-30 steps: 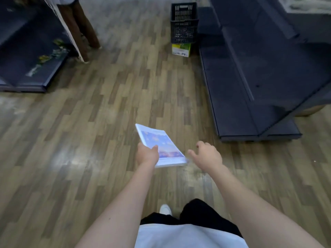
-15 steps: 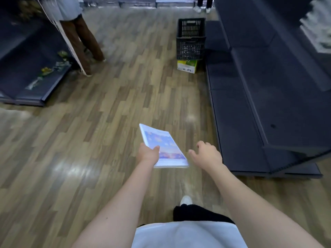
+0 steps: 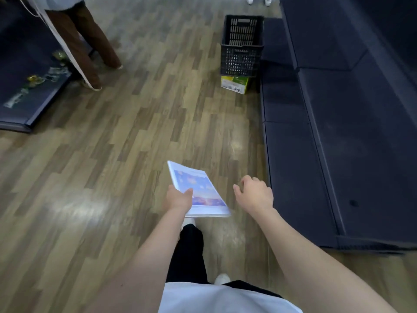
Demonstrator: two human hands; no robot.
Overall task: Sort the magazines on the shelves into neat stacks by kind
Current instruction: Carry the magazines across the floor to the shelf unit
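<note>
**Carrying a magazine across the aisle**

The left hand (image 3: 179, 198) gripped a thin white-edged magazine with a blue and pink cover (image 3: 198, 190), thumb on top and fingers hidden beneath, holding it nearly flat above the wood-plank floor (image 3: 112, 154) just past centre of view. The right hand (image 3: 255, 194) hung beside it at three o'clock of the magazine, fingers loosely curled and holding nothing.

A dark blue stepped shelf unit (image 3: 338, 132) ran along the three o'clock side; a black slotted plastic crate (image 3: 241, 46) sat on a yellow-green carton (image 3: 234, 83) at one o'clock. Another low dark shelf (image 3: 27, 86) at ten o'clock carried blurred items, with another person's brown-trousered legs (image 3: 81, 41) beside it.

The step looked like transport to a stack. Doing it well probably meant keeping the magazine level, supporting its free corner with the right hand, and squaring edges on landing.
</note>
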